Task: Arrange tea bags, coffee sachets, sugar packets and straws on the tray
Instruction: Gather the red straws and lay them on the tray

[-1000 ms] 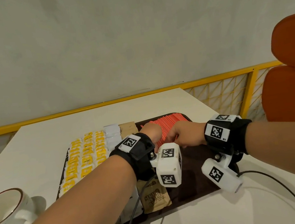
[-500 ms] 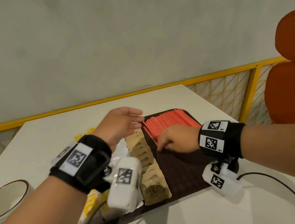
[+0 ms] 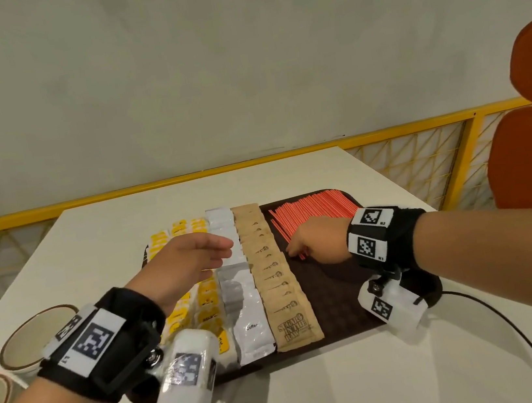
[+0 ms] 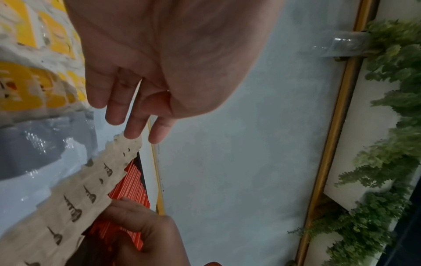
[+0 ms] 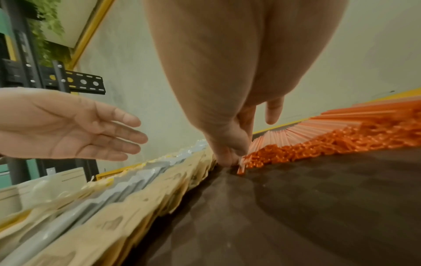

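left hand (image 3: 186,263) lifted, fingers loose | right hand (image 3: 323,240) fingers pinching thin red straws (image 3: 313,210)

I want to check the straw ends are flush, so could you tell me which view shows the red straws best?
The right wrist view: the red straws show their open ends close up. The head view shows the whole row from above; the left wrist view only a sliver.

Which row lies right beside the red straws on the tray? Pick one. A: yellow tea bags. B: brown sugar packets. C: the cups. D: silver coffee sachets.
B: the brown sugar packets run along the left edge of the straws, with the coffee sachets and then the tea bags further left on the tray.
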Demonstrator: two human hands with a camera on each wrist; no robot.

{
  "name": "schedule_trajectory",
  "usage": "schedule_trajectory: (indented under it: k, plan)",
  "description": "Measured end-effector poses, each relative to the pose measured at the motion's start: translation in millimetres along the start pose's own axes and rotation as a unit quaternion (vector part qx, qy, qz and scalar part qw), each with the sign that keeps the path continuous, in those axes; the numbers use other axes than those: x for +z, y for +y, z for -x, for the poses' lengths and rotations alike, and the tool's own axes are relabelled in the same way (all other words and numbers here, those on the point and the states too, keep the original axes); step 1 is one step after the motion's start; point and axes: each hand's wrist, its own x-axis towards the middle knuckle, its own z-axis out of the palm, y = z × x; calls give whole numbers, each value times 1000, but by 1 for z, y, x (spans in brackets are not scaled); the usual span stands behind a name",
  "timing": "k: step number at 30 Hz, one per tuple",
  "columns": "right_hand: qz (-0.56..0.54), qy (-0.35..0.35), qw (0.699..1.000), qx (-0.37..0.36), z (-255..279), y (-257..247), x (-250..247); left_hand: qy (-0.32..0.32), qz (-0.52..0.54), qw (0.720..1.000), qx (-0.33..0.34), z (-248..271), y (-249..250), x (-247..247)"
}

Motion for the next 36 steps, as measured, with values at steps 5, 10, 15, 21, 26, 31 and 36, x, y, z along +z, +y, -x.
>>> schedule_trajectory:
  k: [5, 10, 15, 21, 26, 31, 36]
  plan:
    - [10, -4, 1000, 13, 0, 2, -8, -12, 10, 999, -29, 0, 1, 5]
    - [70, -66, 995, 29, -2, -3, -7, -17, 4, 999, -43, -6, 8, 9]
    - [14, -41, 999, 30, -6, 1, -7, -26, 4, 999, -36, -10, 21, 17]
    - [-21, -12, 998, 66, -15, 5, -11, -23, -4, 999, -34, -17, 23, 23]
    - [-20, -20, 996, 82, -23, 4, -11, -18, 2, 999, -35, -27, 21, 28]
    - [-45, 27, 995, 79, -28, 6, -17, 4, 24, 999, -21, -34, 18, 23]
    - [-54, 7, 995, 85, -26, 2, -20, 94, 22, 995, -10, -32, 5, -4]
